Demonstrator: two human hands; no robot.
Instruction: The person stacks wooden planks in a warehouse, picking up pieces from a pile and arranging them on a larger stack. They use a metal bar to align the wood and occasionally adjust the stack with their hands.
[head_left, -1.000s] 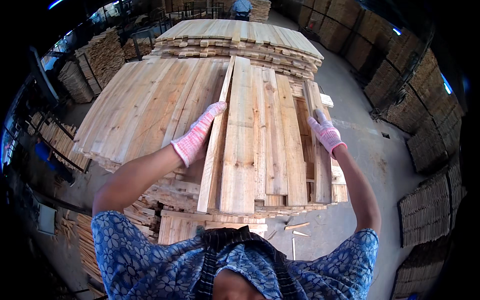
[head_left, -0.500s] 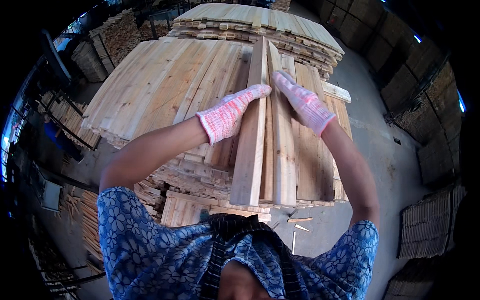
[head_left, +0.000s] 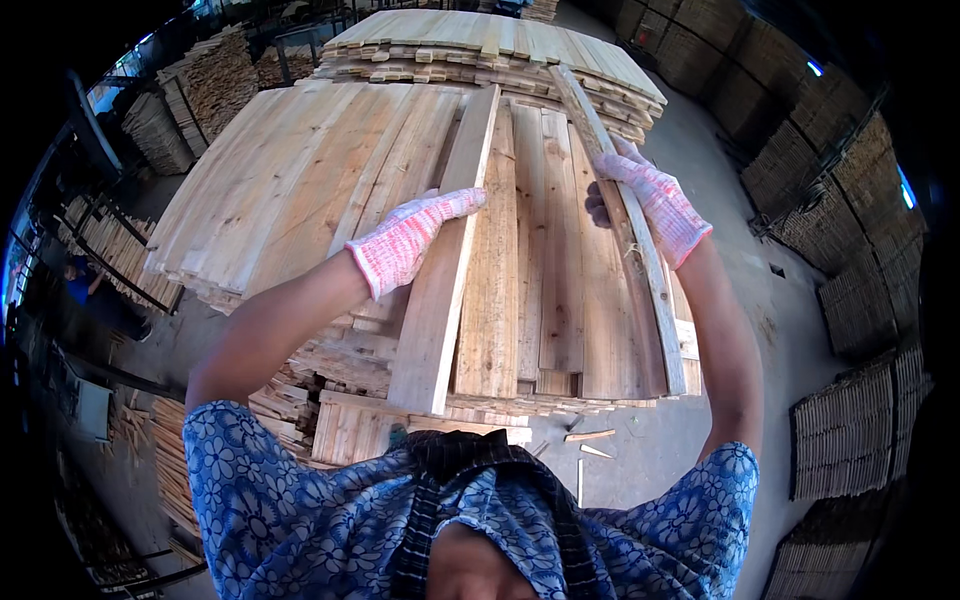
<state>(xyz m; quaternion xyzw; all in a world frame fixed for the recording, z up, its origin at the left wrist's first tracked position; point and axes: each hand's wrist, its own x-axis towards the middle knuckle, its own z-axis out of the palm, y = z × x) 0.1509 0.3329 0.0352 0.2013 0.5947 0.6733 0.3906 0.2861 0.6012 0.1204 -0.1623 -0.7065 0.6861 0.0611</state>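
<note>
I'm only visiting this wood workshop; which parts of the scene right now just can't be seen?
All in the head view:
- Left hand: some fingers, hidden by the hand itself and its tilted board.
- Right hand: some fingers, partly hidden by its narrow board.
- Person in blue at left: actions, too small and dim.

boards (head_left: 488,270): pale tan | gloves (head_left: 400,240): pink-white mottled | shirt (head_left: 262,500): blue floral

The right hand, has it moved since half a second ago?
Yes: the right hand has moved to the right, judged against the far board stack.
</note>
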